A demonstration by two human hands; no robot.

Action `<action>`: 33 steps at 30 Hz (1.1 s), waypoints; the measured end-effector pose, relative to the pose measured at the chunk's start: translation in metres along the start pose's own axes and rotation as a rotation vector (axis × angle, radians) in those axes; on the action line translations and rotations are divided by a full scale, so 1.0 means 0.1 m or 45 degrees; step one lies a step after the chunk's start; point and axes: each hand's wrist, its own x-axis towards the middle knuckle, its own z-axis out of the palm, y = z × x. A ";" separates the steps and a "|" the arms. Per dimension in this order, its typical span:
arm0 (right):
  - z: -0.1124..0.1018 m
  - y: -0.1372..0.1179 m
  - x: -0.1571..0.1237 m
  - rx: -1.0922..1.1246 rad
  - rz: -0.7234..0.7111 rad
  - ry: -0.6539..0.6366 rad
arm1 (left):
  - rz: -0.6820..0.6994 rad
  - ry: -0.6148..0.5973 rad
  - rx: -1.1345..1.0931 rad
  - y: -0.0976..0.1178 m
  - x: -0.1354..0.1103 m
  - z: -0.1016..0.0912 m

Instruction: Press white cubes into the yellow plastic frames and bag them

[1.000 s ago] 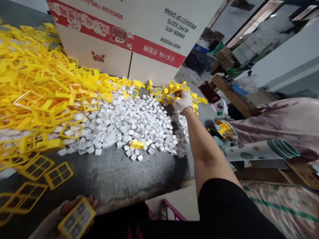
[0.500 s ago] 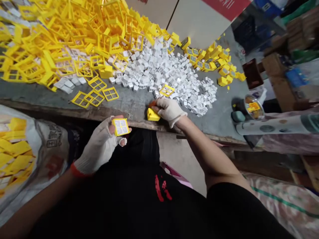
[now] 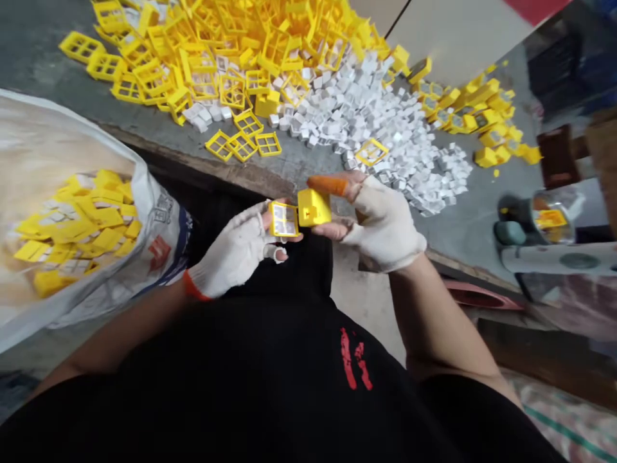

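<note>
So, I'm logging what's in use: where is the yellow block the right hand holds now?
In the head view, the yellow block is near the middle, pinched in the right hand, just right of the white-filled yellow frame in the left hand.

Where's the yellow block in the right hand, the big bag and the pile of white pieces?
Yellow block (image 3: 317, 204): head view, face towards the camera.
Big bag (image 3: 152, 224): head view, outer wall.
White pieces (image 3: 380, 120): head view, pile's middle.

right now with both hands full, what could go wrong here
The yellow block in the right hand is very near the white-filled frame in the left hand; a bump might jar the frame loose. Loose yellow frames lie near the front edge of the table and could be brushed off.
</note>
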 end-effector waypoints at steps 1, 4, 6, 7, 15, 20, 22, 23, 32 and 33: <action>0.00 -0.09 -0.01 0.061 -0.066 0.018 | 0.009 -0.008 0.005 0.00 -0.02 0.01; 0.03 -0.24 -0.01 0.137 -0.154 0.015 | 0.032 0.003 0.045 0.00 -0.07 0.05; 0.05 -0.24 -0.01 0.136 -0.175 0.001 | 0.038 0.012 0.082 0.00 -0.09 0.07; 0.06 -0.22 -0.01 0.123 -0.187 -0.008 | 0.042 0.015 0.097 0.00 -0.10 0.08; 0.16 -0.23 -0.10 -0.152 -0.298 0.031 | 0.091 0.025 0.389 0.01 -0.17 0.12; 0.41 -0.37 -0.16 -0.114 -0.231 0.164 | 0.462 0.122 1.171 0.13 -0.20 0.08; 0.45 -0.37 -0.15 0.187 -0.065 0.202 | 0.554 0.133 1.283 0.16 -0.22 0.08; 0.45 -0.36 -0.14 0.374 0.041 0.213 | 0.597 0.117 1.295 0.17 -0.23 0.09; 0.55 -0.51 -0.01 1.309 0.487 0.283 | 0.827 0.197 1.455 0.19 -0.35 0.15; 0.57 -0.51 -0.02 1.375 0.523 0.259 | 0.777 0.199 1.402 0.19 -0.33 0.13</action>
